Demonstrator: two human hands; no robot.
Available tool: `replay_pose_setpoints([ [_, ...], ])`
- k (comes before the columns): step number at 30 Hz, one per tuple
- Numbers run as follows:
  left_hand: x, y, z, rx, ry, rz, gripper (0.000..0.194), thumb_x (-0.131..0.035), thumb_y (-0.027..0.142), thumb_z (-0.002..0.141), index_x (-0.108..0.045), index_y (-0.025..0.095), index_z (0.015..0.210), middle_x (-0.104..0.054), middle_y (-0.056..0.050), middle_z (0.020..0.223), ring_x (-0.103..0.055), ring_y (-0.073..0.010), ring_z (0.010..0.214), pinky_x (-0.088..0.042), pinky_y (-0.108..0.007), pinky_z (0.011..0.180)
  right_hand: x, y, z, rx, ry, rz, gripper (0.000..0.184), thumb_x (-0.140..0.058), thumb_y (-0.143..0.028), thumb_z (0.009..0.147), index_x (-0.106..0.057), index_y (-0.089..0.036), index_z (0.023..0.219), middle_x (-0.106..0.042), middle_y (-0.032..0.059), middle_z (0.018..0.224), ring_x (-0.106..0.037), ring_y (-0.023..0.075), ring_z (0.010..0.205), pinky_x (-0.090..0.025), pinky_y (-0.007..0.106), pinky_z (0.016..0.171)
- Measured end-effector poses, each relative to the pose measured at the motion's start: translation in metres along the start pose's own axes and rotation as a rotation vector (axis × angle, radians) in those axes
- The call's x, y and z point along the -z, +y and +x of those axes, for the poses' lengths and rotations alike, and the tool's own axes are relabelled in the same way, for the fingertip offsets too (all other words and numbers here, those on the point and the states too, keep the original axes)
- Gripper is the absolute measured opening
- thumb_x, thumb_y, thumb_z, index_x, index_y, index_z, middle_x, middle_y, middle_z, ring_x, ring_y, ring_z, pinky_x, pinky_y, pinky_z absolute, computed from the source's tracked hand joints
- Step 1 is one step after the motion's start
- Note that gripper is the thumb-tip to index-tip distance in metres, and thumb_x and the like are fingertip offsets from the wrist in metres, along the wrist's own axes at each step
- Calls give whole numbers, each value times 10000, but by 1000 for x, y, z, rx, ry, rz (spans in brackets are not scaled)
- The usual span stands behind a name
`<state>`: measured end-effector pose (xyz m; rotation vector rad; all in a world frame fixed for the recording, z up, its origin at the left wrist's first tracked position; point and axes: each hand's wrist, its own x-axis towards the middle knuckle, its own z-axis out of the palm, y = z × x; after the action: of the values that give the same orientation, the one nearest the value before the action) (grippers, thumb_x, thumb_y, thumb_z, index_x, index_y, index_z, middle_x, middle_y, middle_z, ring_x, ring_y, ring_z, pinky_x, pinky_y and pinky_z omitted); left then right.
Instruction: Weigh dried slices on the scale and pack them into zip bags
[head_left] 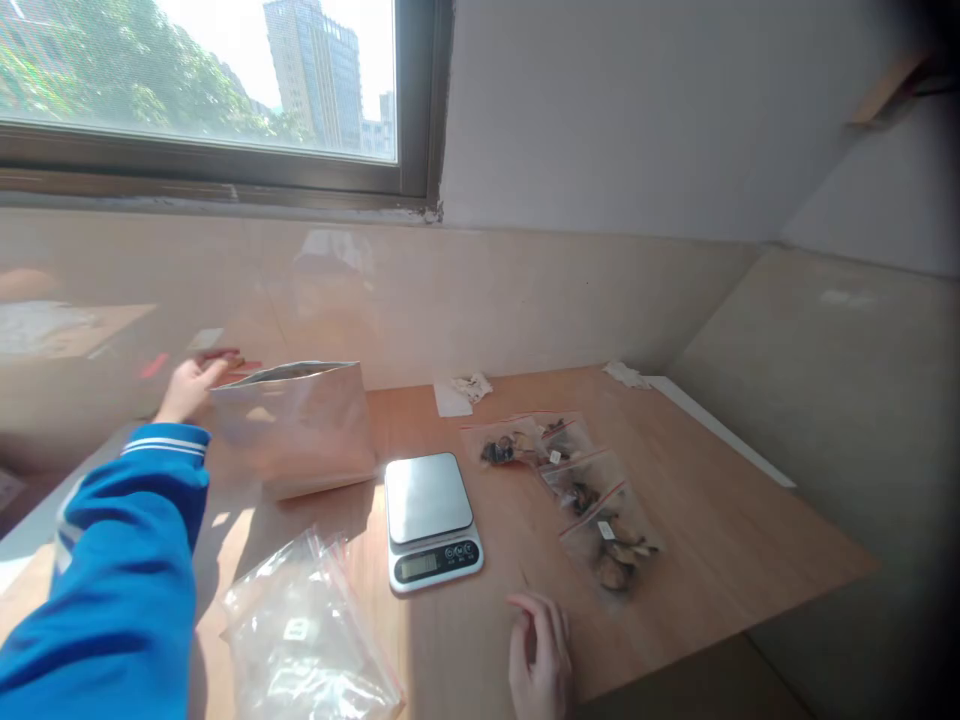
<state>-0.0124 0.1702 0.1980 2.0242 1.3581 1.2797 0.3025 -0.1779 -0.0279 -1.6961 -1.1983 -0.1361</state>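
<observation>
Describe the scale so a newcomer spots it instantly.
Find the wooden table below the window. Between the upright tan bag and the filled clear bags lies the scale, with a squarish silver plate and a dark control strip along its near edge. Its display and buttons set it apart from the bags around it.

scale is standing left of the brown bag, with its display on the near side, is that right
The side is wrong: in the head view, the scale stands right of the brown bag, with its display on the near side.
</observation>
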Motion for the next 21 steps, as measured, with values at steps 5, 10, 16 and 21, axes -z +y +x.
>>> replay_pose_setpoints([
  [5, 7, 59, 0, -151, 128, -160, 519, -441, 478, 920, -476, 65, 1232, -622, -170, 1234, -606, -169, 1112, -456, -413, 986, -1, -1, -1, -14, -39, 12, 200, -396, -131, 917, -579, -209, 913, -603, 50, 869, -575, 196, 819, -440, 315, 748],
  [10, -14, 107, -23, -296, -212, -49, 429, -472, 457, 907, -584, 133, 1166, -664, -104, 1157, -612, -177, 1085, -462, -347, 978, 3, -3, 3, 2, -53, 28, 203, -409, -101, 899, -581, -208, 891, -601, 45, 852, -573, 188, 807, -439, 303, 738],
  [16, -41, 85, -32, -262, -366, 91, 442, -479, 512, 866, -655, 201, 1127, -697, -65, 1095, -638, -186, 978, -490, -278, 877, 2, -33, -6, 144, -81, 239, 279, -372, -38, 867, -565, -221, 784, -594, 14, 769, -586, 144, 757, -454, 250, 692],
  [21, -44, 79, -32, -215, -252, 112, 443, -466, 496, 862, -645, 188, 1126, -699, -80, 1090, -642, -197, 994, -479, -306, 899, -46, -95, -52, 172, -323, 373, 254, -422, -86, 785, -611, -233, 869, -639, 52, 913, -624, 184, 873, -510, 302, 753],
])
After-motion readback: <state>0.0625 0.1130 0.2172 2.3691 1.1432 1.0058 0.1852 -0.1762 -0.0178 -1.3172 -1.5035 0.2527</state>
